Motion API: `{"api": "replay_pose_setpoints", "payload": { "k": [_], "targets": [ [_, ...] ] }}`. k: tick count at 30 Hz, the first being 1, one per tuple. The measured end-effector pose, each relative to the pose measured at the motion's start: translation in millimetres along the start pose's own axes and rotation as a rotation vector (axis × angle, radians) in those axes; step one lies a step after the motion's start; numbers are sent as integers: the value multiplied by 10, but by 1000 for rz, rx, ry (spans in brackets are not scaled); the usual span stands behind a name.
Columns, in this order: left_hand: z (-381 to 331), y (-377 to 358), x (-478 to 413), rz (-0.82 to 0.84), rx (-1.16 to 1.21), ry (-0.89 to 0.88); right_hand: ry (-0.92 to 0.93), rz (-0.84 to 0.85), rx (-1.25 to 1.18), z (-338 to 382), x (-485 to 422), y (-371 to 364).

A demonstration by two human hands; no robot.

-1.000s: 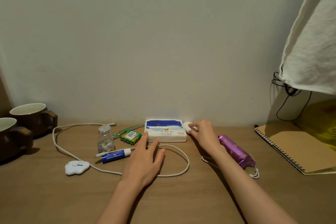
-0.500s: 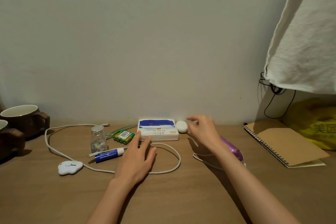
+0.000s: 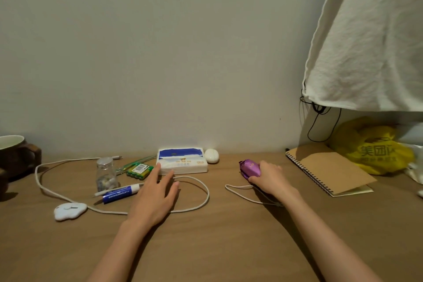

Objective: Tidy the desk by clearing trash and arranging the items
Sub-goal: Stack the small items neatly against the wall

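Here, left hand (image 3: 155, 197) released flat on desk (image 3: 217, 242), right hand (image 3: 270, 175) gripping one purple packet (image 3: 249, 168), one notebook (image 3: 327, 171)

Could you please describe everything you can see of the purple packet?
The purple packet is a small, shiny, foil-like wrapper with a crimped far end and faint print too small to read. It lies on the desk between the tissue pack and the notebook, its long axis running toward the wall. The right hand grips its near half, fingers curled over it, hiding that end. A white cord loops out from under the hand; whether it is attached cannot be told.
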State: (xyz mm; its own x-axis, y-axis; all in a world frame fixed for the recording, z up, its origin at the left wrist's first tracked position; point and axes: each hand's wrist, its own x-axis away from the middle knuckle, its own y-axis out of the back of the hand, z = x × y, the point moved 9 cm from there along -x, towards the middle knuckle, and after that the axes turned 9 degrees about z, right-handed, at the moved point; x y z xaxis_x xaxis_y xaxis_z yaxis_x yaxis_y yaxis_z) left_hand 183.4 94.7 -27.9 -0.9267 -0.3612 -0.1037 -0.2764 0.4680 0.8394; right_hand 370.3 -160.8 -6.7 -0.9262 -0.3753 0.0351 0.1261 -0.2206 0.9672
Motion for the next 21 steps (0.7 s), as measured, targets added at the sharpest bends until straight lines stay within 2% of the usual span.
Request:
{"api": "replay_pose_setpoints", "payload": {
  "k": [6,9,11,16,21],
  "targets": [
    [9,1,-6,-8,-8,1,194,-105,-156,393,-39,273],
    [12,-3,-11,-9,-1,-2,233,-141,-134,573,-121,343],
    [11,1,-12,-9,8,-2,250,-150,-134,649,-203,326],
    [0,0,-15,-16,12,-5,343,-122,-340,901,-347,275],
    [15,-6,-19,-21,31,2,484,-104,-239,1414,-480,228]
  ]
}}
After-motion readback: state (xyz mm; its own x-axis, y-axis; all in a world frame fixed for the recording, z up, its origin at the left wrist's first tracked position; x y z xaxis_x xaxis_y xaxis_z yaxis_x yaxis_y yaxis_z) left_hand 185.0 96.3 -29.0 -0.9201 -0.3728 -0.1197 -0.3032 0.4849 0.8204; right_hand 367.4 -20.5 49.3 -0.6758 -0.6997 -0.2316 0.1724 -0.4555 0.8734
